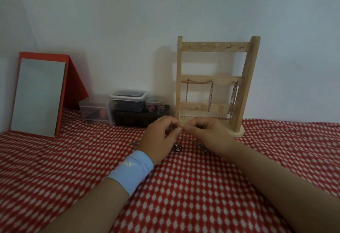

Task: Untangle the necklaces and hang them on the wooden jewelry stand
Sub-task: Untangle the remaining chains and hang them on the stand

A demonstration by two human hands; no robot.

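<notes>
Left hand [158, 137], right hand [206, 135] each pinch necklace [189, 141], fingertips nearly meeting. Loose chain trails on cloth [184, 186] near far edge, just before stand [246, 85]. Risk: pulling apart could tighten tangle; thin chain may slip from pinch.

I read just one mark: a small white X-shaped logo [128, 164] on the light blue wristband [132, 176]. Its finer detail is too blurred for me.
</notes>
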